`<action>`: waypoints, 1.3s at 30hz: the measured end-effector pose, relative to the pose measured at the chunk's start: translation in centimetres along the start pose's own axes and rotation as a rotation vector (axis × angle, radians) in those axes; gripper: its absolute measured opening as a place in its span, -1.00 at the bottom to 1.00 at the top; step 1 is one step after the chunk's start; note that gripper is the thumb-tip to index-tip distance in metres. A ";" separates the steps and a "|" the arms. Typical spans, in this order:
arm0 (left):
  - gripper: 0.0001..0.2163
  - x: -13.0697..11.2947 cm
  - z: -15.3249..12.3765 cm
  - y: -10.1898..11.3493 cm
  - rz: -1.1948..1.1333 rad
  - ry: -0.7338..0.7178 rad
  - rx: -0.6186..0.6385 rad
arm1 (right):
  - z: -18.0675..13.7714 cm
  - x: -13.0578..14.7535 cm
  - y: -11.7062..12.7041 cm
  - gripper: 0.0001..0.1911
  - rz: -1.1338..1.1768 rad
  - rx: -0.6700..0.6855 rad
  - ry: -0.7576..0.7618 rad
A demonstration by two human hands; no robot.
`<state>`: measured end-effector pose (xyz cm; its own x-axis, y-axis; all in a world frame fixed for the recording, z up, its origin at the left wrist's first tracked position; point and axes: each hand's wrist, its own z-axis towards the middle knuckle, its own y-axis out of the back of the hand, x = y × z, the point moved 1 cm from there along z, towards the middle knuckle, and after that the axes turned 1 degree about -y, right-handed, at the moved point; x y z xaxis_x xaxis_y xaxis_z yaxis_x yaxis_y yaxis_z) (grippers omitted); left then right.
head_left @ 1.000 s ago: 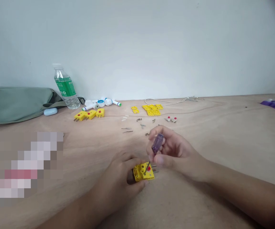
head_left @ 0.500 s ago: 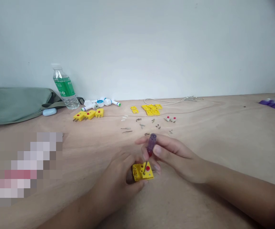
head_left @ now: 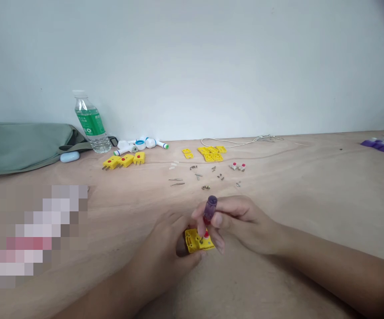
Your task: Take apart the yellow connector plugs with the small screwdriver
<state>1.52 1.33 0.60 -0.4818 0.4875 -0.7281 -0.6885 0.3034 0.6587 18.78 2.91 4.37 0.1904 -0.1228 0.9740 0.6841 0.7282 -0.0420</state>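
Note:
On the table in front of me lies a yellow plug housing [head_left: 192, 243] with a red button. My left hand [head_left: 170, 243] grips it from the left, thumb along its near edge. My right hand [head_left: 235, 219] holds a screwdriver [head_left: 211, 206] with a purple and red handle, pinched between thumb and fingers. The screwdriver stands nearly upright over the housing, its tip near a screw left of the red button. My right fingers partly cover the shaft and the button. Beyond my hands lie several small brass-coloured screws [head_left: 205, 187].
Farther back are yellow shells [head_left: 213, 157], metal pins [head_left: 178, 184] and small red-topped parts [head_left: 234, 166]. Several yellow plugs [head_left: 125, 160] stand left, near a water bottle [head_left: 94, 126] and a green bag [head_left: 22, 148]. A white cord [head_left: 232, 145] lies by the wall; purple items [head_left: 381, 146] sit far right.
My right hand and the screwdriver handle have moved lower and nearer, and my fingers now cover more of the red button. My left hand keeps its hold on the plug housing.

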 end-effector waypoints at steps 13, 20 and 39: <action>-0.80 0.0 -0.1 -0.1 0.034 0.008 0.001 | -0.1 -1.1 -0.6 -0.85 0.098 -0.253 0.079; -0.75 -0.2 0.1 0.0 0.012 -0.073 -0.015 | -0.2 -0.2 0.3 -0.79 -0.406 -0.174 0.173; -0.79 0.1 -0.2 -0.1 0.053 0.004 -0.039 | 0.5 2.2 -1.2 -0.82 -0.239 -0.480 0.218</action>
<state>1.48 1.16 0.43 -0.5199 0.4988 -0.6935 -0.6828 0.2453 0.6882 17.99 2.11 6.67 0.0975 -0.4195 0.9025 0.9591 0.2816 0.0273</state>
